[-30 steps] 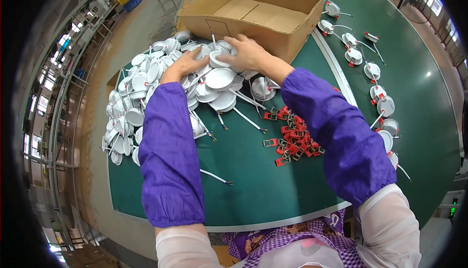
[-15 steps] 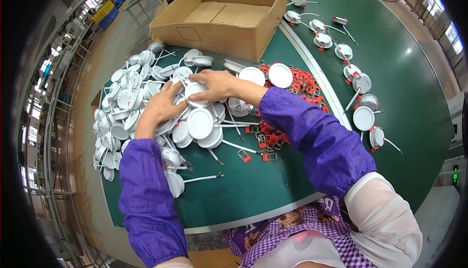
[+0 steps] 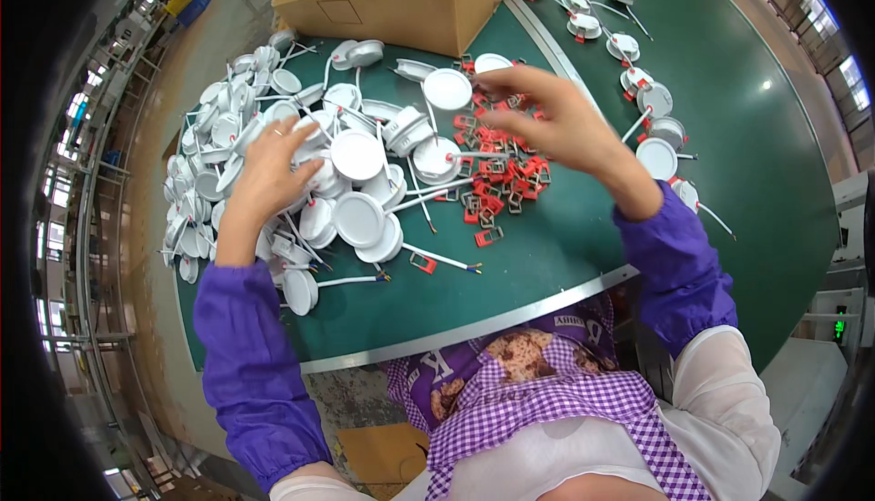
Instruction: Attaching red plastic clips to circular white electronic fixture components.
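Note:
Small white round downlights [image 3: 357, 155] with short white cables lie in a large heap on the left half of the green table. My left hand [image 3: 266, 171] rests on this heap with its fingers spread, touching the lamps and gripping none that I can see. Over the pile of red-and-metal spring clips [image 3: 492, 171] hovers my right hand [image 3: 570, 127], slightly blurred, its thumb and fingers apart and nothing between them. Just left of its fingertips is a white downlight [image 3: 447, 90] lying face up. Another downlight [image 3: 493, 62] is partly hidden behind the right hand.
An open cardboard box [image 3: 401, 4] stands at the far side of the table [image 3: 510, 268]. Beyond a pale metal strip [image 3: 558, 50], a curving row of downlights with red clips [image 3: 656, 159] runs along the right. One loose clip [image 3: 423, 263] lies near the cables in front.
My right hand has left the lamp heap and moved right, over the clips, its fingers opening. My left hand stays on the heap, a little further left. The whole view has shifted.

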Action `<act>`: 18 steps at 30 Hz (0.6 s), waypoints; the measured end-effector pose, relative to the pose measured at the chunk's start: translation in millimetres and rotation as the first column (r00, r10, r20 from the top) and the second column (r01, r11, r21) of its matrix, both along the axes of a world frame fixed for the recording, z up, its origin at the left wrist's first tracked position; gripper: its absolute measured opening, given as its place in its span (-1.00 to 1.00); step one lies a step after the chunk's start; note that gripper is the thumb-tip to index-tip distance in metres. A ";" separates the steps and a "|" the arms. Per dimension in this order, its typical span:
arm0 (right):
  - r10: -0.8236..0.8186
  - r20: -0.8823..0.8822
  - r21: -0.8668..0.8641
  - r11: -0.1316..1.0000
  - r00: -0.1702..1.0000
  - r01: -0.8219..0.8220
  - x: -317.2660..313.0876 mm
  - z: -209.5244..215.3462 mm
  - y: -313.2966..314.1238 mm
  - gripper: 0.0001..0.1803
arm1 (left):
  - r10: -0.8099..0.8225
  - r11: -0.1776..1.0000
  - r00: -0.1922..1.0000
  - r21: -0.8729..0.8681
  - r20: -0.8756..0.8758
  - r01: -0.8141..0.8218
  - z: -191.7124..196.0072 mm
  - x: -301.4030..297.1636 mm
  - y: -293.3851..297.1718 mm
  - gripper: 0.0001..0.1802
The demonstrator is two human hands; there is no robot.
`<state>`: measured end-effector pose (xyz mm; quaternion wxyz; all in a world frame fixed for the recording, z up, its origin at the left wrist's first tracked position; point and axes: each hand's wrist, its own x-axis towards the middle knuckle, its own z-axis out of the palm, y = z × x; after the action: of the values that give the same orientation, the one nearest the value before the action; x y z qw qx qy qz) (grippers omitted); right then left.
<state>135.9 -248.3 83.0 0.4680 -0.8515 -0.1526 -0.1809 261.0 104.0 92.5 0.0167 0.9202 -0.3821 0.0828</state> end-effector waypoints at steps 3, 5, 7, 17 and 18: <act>-0.108 -0.187 0.120 0.984 0.976 0.132 -38.2 -12.7 -20.3 -0.77 | -0.036 0.945 0.963 -0.322 -0.266 -0.053 21.3 -59.2 -26.2 -0.43; -0.060 -0.313 0.076 0.993 0.948 0.088 -61.2 -28.1 -13.0 -0.84 | -0.017 0.986 0.945 -0.162 -0.327 -0.038 10.6 -87.5 -27.2 -0.37; 0.017 -0.298 -0.002 1.000 0.954 -0.018 -79.3 -52.7 2.3 -0.86 | 0.010 1.000 0.926 0.005 -0.378 -0.009 -0.4 -105.2 -28.0 -0.32; -0.012 -0.163 -0.397 0.916 0.987 -0.054 -91.0 -99.0 58.7 -0.79 | 0.110 0.936 0.930 -0.279 -0.351 -0.216 -48.2 -114.6 -24.9 -0.17; -0.006 -0.162 -0.397 0.916 0.987 -0.060 -92.8 -97.8 59.7 -0.79 | 0.097 0.923 0.954 -0.333 -0.285 -0.193 -49.4 -118.2 -23.6 -0.15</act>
<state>43.1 -188.6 -14.8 0.2971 -0.9387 -0.1602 -0.0705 142.8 80.3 43.1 0.2277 0.9305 -0.2853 0.0290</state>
